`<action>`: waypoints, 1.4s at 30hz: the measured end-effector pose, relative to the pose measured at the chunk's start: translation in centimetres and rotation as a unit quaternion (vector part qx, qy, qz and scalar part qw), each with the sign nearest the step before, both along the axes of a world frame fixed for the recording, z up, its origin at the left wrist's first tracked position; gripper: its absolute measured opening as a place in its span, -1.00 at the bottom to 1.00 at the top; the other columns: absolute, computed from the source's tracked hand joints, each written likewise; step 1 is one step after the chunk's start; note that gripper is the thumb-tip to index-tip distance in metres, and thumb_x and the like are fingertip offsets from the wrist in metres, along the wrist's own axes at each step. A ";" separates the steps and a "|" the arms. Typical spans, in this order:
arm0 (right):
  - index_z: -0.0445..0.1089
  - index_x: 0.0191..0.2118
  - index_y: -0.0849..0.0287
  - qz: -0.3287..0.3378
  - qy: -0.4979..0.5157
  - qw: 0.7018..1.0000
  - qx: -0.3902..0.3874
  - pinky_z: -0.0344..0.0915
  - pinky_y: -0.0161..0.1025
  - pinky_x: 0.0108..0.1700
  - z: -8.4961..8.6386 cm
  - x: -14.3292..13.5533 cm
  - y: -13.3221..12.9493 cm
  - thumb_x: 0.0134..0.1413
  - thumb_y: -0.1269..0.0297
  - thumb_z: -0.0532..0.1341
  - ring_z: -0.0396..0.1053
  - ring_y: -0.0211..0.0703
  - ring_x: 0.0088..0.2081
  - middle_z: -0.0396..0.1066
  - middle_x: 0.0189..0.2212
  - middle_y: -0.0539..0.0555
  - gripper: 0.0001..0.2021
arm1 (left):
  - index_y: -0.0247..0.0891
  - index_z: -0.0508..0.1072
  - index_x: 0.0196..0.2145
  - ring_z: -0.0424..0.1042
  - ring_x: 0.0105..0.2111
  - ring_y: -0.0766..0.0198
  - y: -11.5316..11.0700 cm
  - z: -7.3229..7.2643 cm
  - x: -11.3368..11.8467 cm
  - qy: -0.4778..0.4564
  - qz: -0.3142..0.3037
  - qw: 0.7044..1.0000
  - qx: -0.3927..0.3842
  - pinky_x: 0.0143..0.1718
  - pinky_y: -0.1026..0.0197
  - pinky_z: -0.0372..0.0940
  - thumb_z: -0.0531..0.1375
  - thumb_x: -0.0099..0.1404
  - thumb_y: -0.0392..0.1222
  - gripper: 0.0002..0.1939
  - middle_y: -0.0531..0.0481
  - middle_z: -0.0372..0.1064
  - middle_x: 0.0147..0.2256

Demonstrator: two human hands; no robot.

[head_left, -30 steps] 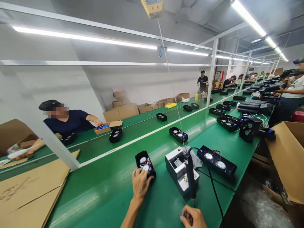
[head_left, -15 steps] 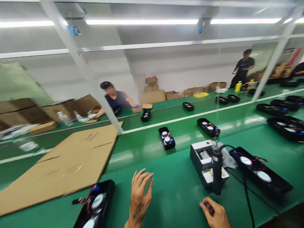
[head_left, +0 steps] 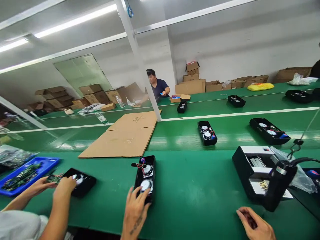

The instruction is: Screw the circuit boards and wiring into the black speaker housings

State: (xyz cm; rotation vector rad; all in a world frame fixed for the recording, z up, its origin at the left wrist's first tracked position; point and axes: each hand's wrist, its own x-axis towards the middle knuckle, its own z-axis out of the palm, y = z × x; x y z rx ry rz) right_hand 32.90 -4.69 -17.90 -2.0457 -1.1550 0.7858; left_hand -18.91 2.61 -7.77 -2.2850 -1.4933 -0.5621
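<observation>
My left hand (head_left: pixel 135 211) is at the near end of a black speaker housing (head_left: pixel 153 173) with two round white-backed speakers and red wires. Its fingers lie bent over the near speaker and rim, the thumb by the near end. Low on the right, my right hand (head_left: pixel 256 224) has its fingers curled together; what they hold, if anything, is hidden. Just above it hangs a black electric screwdriver (head_left: pixel 280 185) on a cord. Behind that stands a black and white box (head_left: pixel 243 173) with small brass-coloured pieces in its front tray.
At left, a co-worker's hands (head_left: pixel 62 188) handle a green circuit board above another black housing (head_left: pixel 86 183), beside a blue tray (head_left: pixel 51 163) of boards. A cardboard sheet (head_left: pixel 125 133) lies ahead. More speaker housings (head_left: pixel 207 133) sit beyond. Another person (head_left: pixel 160 86) sits across.
The view has swung left, bringing the co-worker's hands and blue tray in. My left hand went from free above the table to the near speaker housing. My right hand stays curled near the screwdriver.
</observation>
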 end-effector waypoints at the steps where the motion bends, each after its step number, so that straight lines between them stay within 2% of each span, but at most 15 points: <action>1: 0.62 -0.17 0.26 0.014 0.005 1.000 0.018 0.32 -0.69 -0.39 0.4 -0.6 -0.2 -0.12 -0.59 0.22 0.31 -0.54 -0.47 0.39 -0.33 0.14 -0.12 | -0.18 0.50 0.07 0.52 -0.01 0.00 0.5 0.0 3.1 -0.037 -0.012 0.999 0.008 0.28 -0.21 0.33 0.19 0.40 -0.35 -0.69 -0.06 0.57 -0.12; 4: 0.51 0.18 0.33 0.098 -0.038 0.987 0.118 0.41 -0.70 -0.24 2.3 -4.0 -0.8 0.16 -0.38 0.21 0.42 -0.55 -0.31 0.44 -0.08 0.17 -0.17 | -0.23 0.48 0.04 0.51 0.02 -0.02 0.9 0.3 13.0 -0.148 -0.010 0.989 -0.002 0.09 -0.12 0.49 0.16 0.48 -0.28 -0.78 -0.17 0.51 -0.09; 6: 0.23 0.46 0.31 0.174 -0.141 0.954 0.200 0.50 -0.62 0.08 3.9 -7.1 -1.0 0.22 -0.22 0.26 0.47 -0.41 0.12 0.27 0.24 0.22 -0.12 | -0.23 0.45 0.05 0.55 -0.05 0.06 0.1 0.6 18.7 -0.221 -0.031 0.974 -0.044 -0.02 -0.02 0.54 0.12 0.52 -0.28 -0.79 -0.17 0.50 -0.11; 8: -0.13 0.62 0.30 0.226 -0.225 0.910 0.263 0.50 -0.35 0.28 5.3 -9.9 -0.9 0.22 -0.28 0.25 0.17 -0.10 0.47 0.01 0.41 0.31 0.10 | -0.22 0.43 0.11 0.57 -0.04 0.09 -1.2 1.1 22.7 -0.264 -0.092 0.954 -0.113 -0.02 0.02 0.57 0.10 0.53 -0.28 -0.75 -0.19 0.52 -0.07; 10: -0.36 0.66 0.30 0.219 -0.244 0.893 0.307 0.42 -0.22 0.40 6.1 -11.6 -0.4 0.39 -0.02 0.11 -0.04 -0.07 0.57 -0.09 0.44 0.33 -0.03 | -0.22 0.40 0.20 0.57 0.02 0.10 -2.6 1.7 24.9 -0.277 -0.175 0.929 -0.173 0.02 0.05 0.57 0.09 0.50 -0.31 -0.65 -0.22 0.53 0.02; 12: -0.32 0.66 0.28 0.187 -0.237 0.900 0.315 0.38 -0.27 0.45 6.3 -11.6 0.1 0.40 0.18 0.03 -0.03 -0.19 0.56 -0.03 0.42 0.30 -0.14 | -0.21 0.38 0.24 0.55 0.10 0.11 -3.5 2.4 25.4 -0.271 -0.262 0.905 -0.196 0.08 0.08 0.57 0.08 0.48 -0.34 -0.58 -0.20 0.54 0.07; 14: -0.22 0.64 0.27 0.200 -0.225 0.908 0.293 0.39 -0.34 0.42 6.2 -9.9 0.4 0.32 0.10 0.14 0.09 -0.25 0.50 0.04 0.39 0.26 -0.09 | -0.20 0.41 0.19 0.54 0.12 0.14 -3.9 3.3 24.8 -0.276 -0.315 0.890 -0.180 0.11 0.12 0.55 0.10 0.49 -0.35 -0.63 -0.15 0.57 0.03; 20: 0.05 0.60 0.21 0.294 -0.117 0.943 0.101 0.29 -0.36 0.54 8.1 -1.3 0.8 -0.10 0.14 0.47 0.13 -0.22 0.48 -0.06 0.44 0.21 0.14 | -0.18 0.54 0.00 0.38 0.27 0.00 -2.8 5.5 20.7 -0.186 -0.334 0.920 -0.088 0.29 -0.12 0.40 0.25 0.49 -0.23 -0.84 -0.11 0.51 -0.06; 24: 0.05 0.62 0.15 0.314 -0.050 0.948 0.001 0.25 -0.35 0.57 10.6 3.1 0.6 -0.07 0.19 0.47 0.10 -0.21 0.50 -0.14 0.47 0.21 0.12 | -0.20 0.54 -0.05 0.34 0.31 0.09 -1.7 4.5 20.2 -0.175 -0.346 0.917 -0.099 0.47 -0.08 0.15 0.23 0.47 -0.39 -0.83 -0.07 0.48 -0.06; 27: 0.11 0.59 0.14 0.333 -0.035 0.942 0.021 0.22 -0.29 0.60 12.1 4.6 0.3 0.01 0.06 0.49 0.08 -0.21 0.52 -0.11 0.46 0.20 0.07 | -0.20 0.53 -0.01 0.38 0.27 0.16 -1.0 3.0 20.7 -0.215 -0.336 0.913 -0.083 0.46 -0.02 0.17 0.24 0.43 -0.49 -0.72 -0.07 0.44 -0.07; 30: 0.31 0.47 0.21 0.298 -0.033 0.943 0.144 0.20 -0.43 0.59 13.4 4.0 0.4 0.24 0.01 0.37 0.14 -0.36 0.49 0.05 0.40 0.18 -0.24 | -0.23 0.50 0.11 0.49 0.16 0.15 -0.2 2.2 21.3 -0.225 -0.268 0.934 -0.069 0.26 0.04 0.41 0.22 0.53 -0.29 -0.76 -0.15 0.44 0.04; 33: 0.54 0.15 0.26 0.226 -0.029 0.940 0.255 0.27 -0.72 0.43 14.1 1.4 1.9 0.39 0.25 0.24 0.35 -0.64 0.28 0.35 0.19 0.05 -0.67 | -0.29 0.45 0.17 0.58 -0.01 0.16 0.6 2.0 21.9 -0.230 -0.197 0.950 -0.077 0.01 0.14 0.54 0.13 0.61 0.00 -0.64 -0.18 0.49 0.04; 36: 0.60 -0.03 0.25 0.226 -0.025 0.930 0.288 0.29 -0.78 0.29 13.9 -2.0 4.6 0.45 0.34 0.14 0.42 -0.75 0.11 0.45 0.01 -0.05 -0.74 | -0.23 0.47 0.11 0.60 -0.15 0.29 1.0 2.2 22.4 -0.270 -0.204 0.936 -0.100 -0.06 0.29 0.51 0.15 0.61 -0.02 -0.71 -0.05 0.52 -0.09; 39: 0.61 0.04 0.21 0.312 -0.021 0.919 0.240 0.29 -0.65 0.31 13.4 -4.6 7.5 0.48 0.24 0.12 0.41 -0.64 0.13 0.45 0.04 -0.05 -0.68 | -0.18 0.49 0.04 0.57 -0.22 0.40 0.9 2.5 22.6 -0.306 -0.227 0.916 -0.130 -0.11 0.40 0.46 0.18 0.59 -0.14 -0.84 0.02 0.49 -0.16; 42: 0.55 0.24 0.10 0.468 -0.022 0.881 0.070 0.24 -0.47 0.39 14.2 -5.7 9.7 0.48 0.17 0.12 0.40 -0.49 0.16 0.41 0.12 -0.02 -0.60 | -0.16 0.50 -0.01 0.56 -0.21 0.42 0.6 2.5 22.4 -0.313 -0.235 0.912 -0.127 -0.09 0.43 0.43 0.19 0.58 -0.19 -0.89 0.04 0.48 -0.17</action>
